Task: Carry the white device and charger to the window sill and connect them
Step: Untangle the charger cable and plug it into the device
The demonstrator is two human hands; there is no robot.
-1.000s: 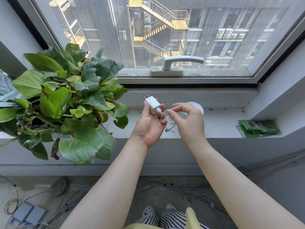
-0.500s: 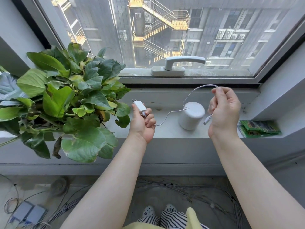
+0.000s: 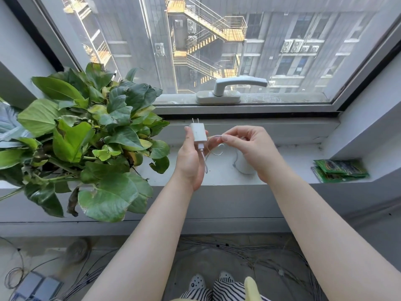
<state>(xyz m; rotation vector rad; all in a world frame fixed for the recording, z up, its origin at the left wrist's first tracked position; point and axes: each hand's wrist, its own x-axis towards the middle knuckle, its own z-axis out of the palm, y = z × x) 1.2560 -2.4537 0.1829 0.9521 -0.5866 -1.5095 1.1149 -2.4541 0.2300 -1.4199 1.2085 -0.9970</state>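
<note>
grey window sill (image 3: 293,170) serves as the work surface, with a potted plant (image 3: 82,144) crowding its left end and green packets (image 3: 340,170) at the right. left hand (image 3: 191,161) is closed around the white charger (image 3: 198,133), prongs up and cable port down, so the plugged-in cable (image 3: 205,161) hangs free. right hand (image 3: 249,146) pinches a loop of that cable between thumb and forefinger, probably to gather slack and find the loose end. white device (image 3: 244,167) stands on the sill behind the right hand, mostly hidden; only its lower edge shows. the cable's far plug appears to dangle just beside it, not yet connected.
</note>
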